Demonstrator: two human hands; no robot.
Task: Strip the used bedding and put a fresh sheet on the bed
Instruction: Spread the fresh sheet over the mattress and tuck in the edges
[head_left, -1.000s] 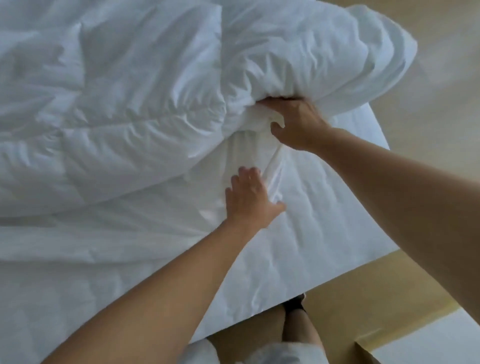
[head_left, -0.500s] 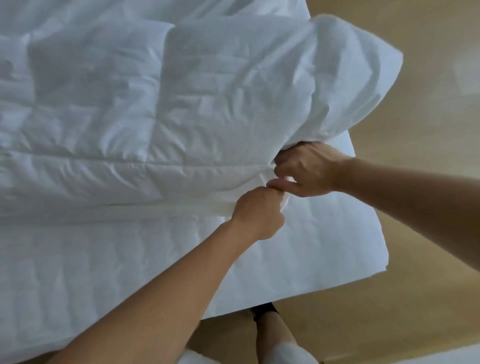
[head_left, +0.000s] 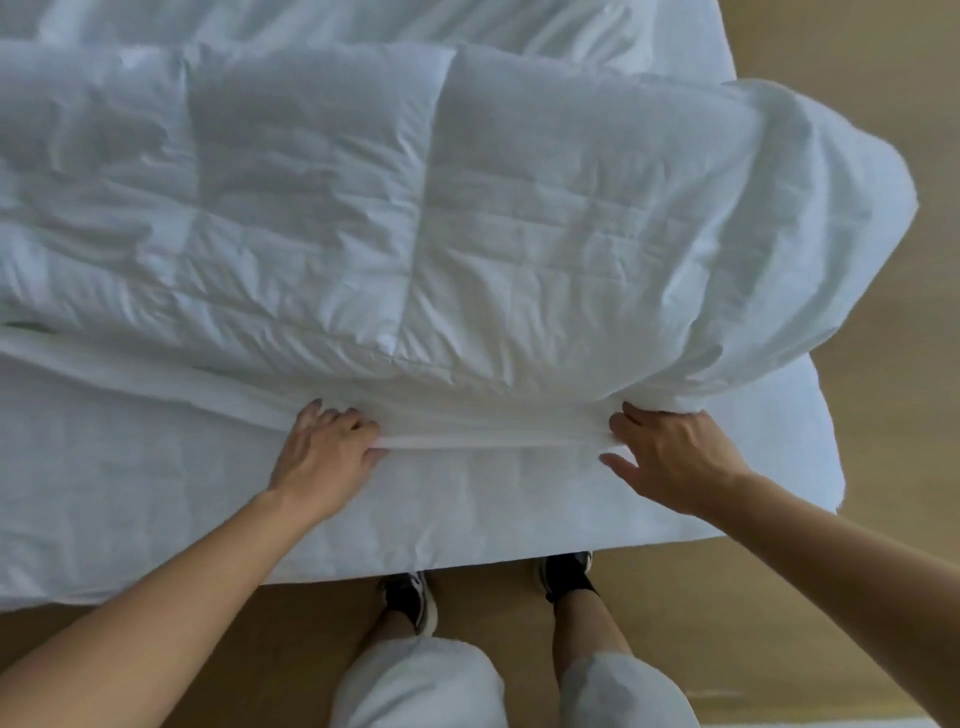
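Note:
A puffy white quilted duvet (head_left: 415, 208) lies heaped across the bed, and its right end (head_left: 810, 249) bulges past the mattress side. Its near edge (head_left: 488, 439) is gathered into a taut strip stretched between my hands. My left hand (head_left: 327, 457) pinches the strip's left end with curled fingers and thumb. At the right end, under the duvet's corner, my right hand (head_left: 670, 457) holds the strip with its thumb sticking out toward me. Below the hands the mattress (head_left: 156, 499) shows a white quilted cover.
The bed's near edge (head_left: 467, 566) runs just in front of my feet, which are in dark shoes (head_left: 410, 597). The mattress corner (head_left: 826, 488) is at the right. Tan wooden floor (head_left: 883, 415) lies right of the bed and under me.
My hands were together at the duvet's corner. They have spread apart along its edge, the left hand going left, and the gathered edge is now stretched between them.

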